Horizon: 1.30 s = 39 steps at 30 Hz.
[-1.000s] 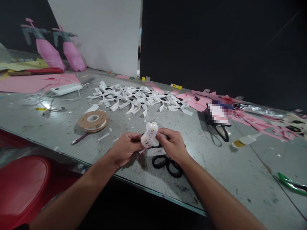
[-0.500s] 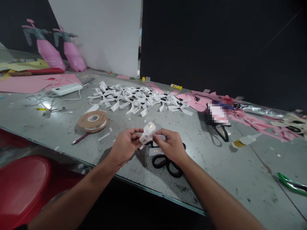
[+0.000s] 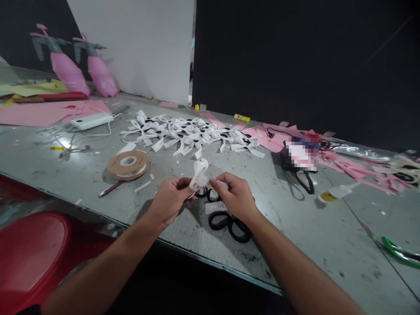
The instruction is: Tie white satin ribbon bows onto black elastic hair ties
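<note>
Centre of frame, above the bench [image 3: 295, 238]: white printed ribbon [image 3: 199, 173] stands up in a curled loop between the two hands. Left hand [image 3: 169, 199] grips its lower end between thumb and fingers; right hand [image 3: 238, 194] pinches it at the side, thumb against forefinger.

Handling, my judgement: a firm left pinch at the base should stop the loop from slipping, while light right fingertips draw the ribbon without creasing it. Gold lettering best turned outward, edges flat, no twist. Slick ribbon probably springs open if both pinches loosen together. Black bands [image 3: 219, 228] lie close below and could snag a trailing end.

Unclear: right fingers cover part of the ribbon and the right end of a lettered strip [image 3: 216, 207]; cannot tell whether strip and loop are one piece. Left fingertips partly hidden; whether a band passes through the loop, not determinable. Lettering only partly legible. Object right of centre is pixelated.
</note>
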Motion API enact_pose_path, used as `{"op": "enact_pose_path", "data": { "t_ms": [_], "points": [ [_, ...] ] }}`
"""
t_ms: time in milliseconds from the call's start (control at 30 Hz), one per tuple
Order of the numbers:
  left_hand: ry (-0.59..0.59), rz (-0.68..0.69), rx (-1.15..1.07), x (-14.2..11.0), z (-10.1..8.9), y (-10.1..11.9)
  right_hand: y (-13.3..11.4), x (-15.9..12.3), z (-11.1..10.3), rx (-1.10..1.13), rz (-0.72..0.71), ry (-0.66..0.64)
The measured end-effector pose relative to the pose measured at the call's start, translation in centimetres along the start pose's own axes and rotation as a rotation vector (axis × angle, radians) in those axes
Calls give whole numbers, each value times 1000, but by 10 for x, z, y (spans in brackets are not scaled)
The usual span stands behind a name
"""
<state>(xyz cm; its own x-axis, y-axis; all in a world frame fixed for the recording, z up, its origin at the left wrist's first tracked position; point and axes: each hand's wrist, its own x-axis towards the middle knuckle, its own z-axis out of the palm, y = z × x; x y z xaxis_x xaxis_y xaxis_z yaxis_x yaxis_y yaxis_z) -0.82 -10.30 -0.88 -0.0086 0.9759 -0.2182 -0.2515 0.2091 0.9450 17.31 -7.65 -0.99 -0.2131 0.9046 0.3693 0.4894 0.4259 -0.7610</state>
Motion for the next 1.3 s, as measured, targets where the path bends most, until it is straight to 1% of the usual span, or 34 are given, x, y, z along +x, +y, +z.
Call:
{"op": "enact_pose_path", "data": {
  "t_ms": [100,267,333,400,500,567,633,700,800,867,967,1033,1167,1300],
  "points": [
    [23,-3,35,0,-1,0,-2,1,-2,92,44,-13],
    [25,50,262,0,-5,3,-4,3,-8,524,217,-164],
    [11,65,345,0,-5,5,-4,3,-10,618,232,-183],
    [-23,58,391,-1,-4,7,-4,3,-9,581,177,-148],
    [-69,44,424,-3,-2,9,-6,1,-6,345,35,-43],
    [-80,65,456,-4,0,11,-7,-2,-2,177,-50,11],
    [-91,96,477,-5,1,12,-8,-5,1,83,-120,15],
    [-95,109,492,-4,2,12,-8,-7,3,100,-152,-23],
    [-65,131,538,-3,1,10,-9,-9,4,279,-84,-129],
    [-33,182,597,-2,1,8,-9,-9,6,347,-8,-164],
    [-32,304,682,-2,2,5,-8,-7,8,405,89,-147],
    [-55,368,671,-2,3,4,-7,-6,9,509,149,-147],
    [-51,416,559,-2,4,-2,-4,-4,10,722,260,-157],
    [-43,467,565,-3,3,-6,-1,-3,10,802,307,-165]
  ]
}}
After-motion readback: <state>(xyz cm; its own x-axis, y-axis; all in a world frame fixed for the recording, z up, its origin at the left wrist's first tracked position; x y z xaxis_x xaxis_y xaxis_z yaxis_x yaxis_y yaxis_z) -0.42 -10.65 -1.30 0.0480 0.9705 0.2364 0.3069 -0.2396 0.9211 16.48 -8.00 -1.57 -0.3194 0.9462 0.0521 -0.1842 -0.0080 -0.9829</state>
